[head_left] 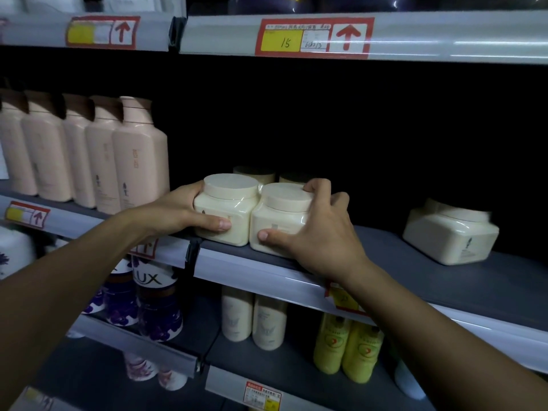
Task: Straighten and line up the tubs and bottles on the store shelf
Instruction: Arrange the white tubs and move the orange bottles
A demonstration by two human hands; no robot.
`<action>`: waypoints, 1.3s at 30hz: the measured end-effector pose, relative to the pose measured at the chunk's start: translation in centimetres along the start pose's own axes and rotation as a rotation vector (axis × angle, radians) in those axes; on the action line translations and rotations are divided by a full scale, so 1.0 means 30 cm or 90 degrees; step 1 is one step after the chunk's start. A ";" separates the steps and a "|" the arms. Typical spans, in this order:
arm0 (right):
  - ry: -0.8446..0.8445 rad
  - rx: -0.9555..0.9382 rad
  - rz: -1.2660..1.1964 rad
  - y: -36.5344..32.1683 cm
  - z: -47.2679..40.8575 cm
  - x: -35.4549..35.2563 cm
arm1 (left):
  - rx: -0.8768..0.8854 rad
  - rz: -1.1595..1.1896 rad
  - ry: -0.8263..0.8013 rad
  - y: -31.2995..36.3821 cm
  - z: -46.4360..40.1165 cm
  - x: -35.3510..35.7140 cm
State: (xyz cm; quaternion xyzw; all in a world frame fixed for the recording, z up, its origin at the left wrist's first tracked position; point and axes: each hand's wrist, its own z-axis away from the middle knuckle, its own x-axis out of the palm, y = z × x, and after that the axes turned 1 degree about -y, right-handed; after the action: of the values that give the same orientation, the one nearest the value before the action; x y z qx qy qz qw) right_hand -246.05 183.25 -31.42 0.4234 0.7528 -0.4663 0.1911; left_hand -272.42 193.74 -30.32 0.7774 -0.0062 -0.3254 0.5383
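Two cream tubs with beige round lids stand side by side, touching, at the front edge of the middle shelf [444, 280]. My left hand [181, 212] grips the left tub [228, 209], thumb across its front. My right hand [320, 229] grips the right tub [281, 221], thumb on its front and fingers over its far side. Two more tubs [255, 171] show partly behind them in the dark. A further cream tub [450, 232] sits alone to the right, turned at an angle.
A row of pink pump bottles [139, 161] stands left of the tubs. Below are purple LUX bottles [154, 301], cream bottles [255, 318] and yellow bottles [347, 345]. A price-tag rail [314, 38] runs overhead. The shelf's back is dark.
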 end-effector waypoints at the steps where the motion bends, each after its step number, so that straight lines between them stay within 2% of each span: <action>1: 0.001 -0.002 -0.002 0.000 0.000 0.002 | -0.002 0.000 -0.002 -0.001 0.001 -0.001; 9: -0.054 -0.037 0.014 0.028 0.015 -0.026 | -0.015 -0.039 0.012 0.008 0.028 -0.009; 16: -0.095 -0.039 0.021 0.042 0.056 -0.085 | 0.001 -0.069 0.088 0.010 0.081 0.012; 25: -0.078 -0.044 0.044 0.051 0.096 -0.092 | 0.002 -0.116 0.183 0.005 0.139 0.049; 30: -0.072 -0.035 0.070 0.058 0.120 -0.106 | -0.003 -0.113 0.203 0.010 0.171 0.057; 39: -0.013 0.007 0.105 0.128 0.205 -0.237 | 0.014 -0.170 0.260 0.048 0.228 0.074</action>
State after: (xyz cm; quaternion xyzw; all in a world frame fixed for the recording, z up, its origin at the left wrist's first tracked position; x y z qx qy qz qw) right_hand -239.53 175.45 -31.67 0.4803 0.7110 -0.4571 0.2343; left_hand -273.68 186.65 -31.66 0.8266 0.2023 -0.2296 0.4722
